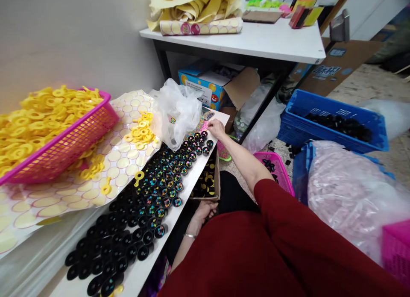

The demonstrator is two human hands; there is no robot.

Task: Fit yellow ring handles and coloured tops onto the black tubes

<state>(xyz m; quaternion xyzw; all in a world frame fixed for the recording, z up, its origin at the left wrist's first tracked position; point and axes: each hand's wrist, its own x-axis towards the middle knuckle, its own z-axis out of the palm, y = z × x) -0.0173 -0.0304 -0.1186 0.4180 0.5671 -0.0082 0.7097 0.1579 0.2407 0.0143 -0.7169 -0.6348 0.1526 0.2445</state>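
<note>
Beads (204, 125), pink and loose, lie at the bench's (194, 173) far end, just past the black cups (147, 199); your right hand (216, 128) has its fingertips beside them (whether either grip pinches anything, I cannot tell); hold that wrist clear of the rims; rest your left hand (205, 209) low by the open box (218, 179).

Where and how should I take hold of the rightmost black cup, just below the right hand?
Probably best by the outer wall just under the rim, coming from above and the right. The rightmost black cup stands upright, mouth up; other cups crowd its left, while the white board edge side looks free. Keep the grip level: coloured bits seem to lie inside.
</note>
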